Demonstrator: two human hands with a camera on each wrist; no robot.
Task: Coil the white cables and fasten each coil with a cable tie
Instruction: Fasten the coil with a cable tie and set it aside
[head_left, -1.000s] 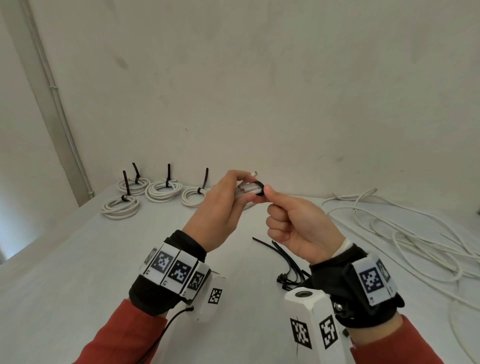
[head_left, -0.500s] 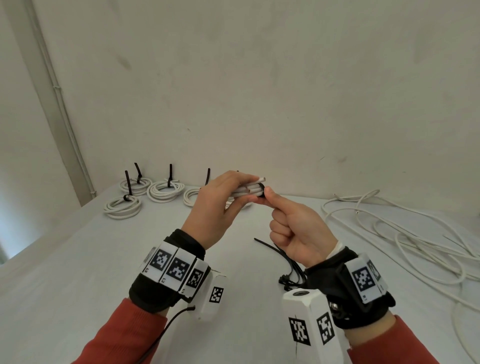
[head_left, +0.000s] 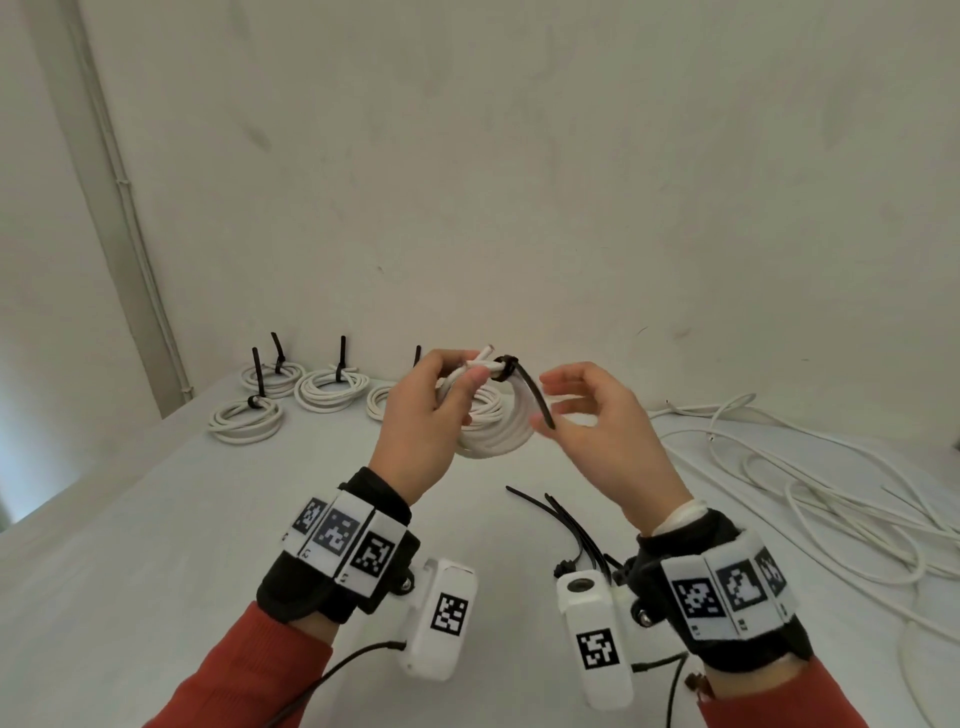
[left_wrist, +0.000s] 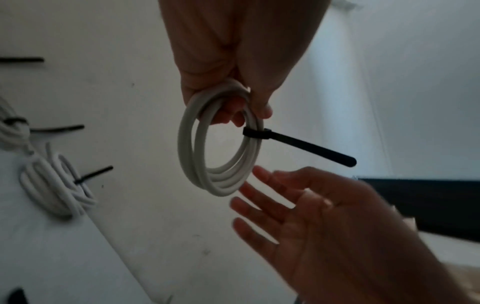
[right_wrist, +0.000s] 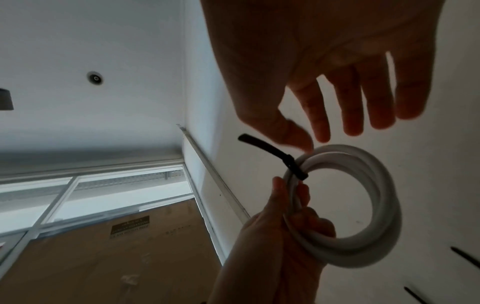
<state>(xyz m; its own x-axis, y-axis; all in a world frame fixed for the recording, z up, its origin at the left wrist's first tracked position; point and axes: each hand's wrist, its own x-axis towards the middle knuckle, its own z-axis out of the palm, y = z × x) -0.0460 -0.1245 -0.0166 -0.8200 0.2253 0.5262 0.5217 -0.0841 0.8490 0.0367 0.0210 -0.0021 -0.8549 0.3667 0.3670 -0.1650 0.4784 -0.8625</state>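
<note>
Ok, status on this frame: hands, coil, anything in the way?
Left hand grips white coil. Right hand open beside it, holding nothing. Black cable tie cinched round coil, tail free. Nothing in the way.

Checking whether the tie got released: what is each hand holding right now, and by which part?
The left hand grips the white cable coil at its rim, beside the black cable tie. The right hand is open, holding nothing.

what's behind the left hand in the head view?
The held coil, its black cable tie cinched, tail pointing at the open right hand. Behind the left hand, a fourth tied coil on the table is mostly hidden.
</note>
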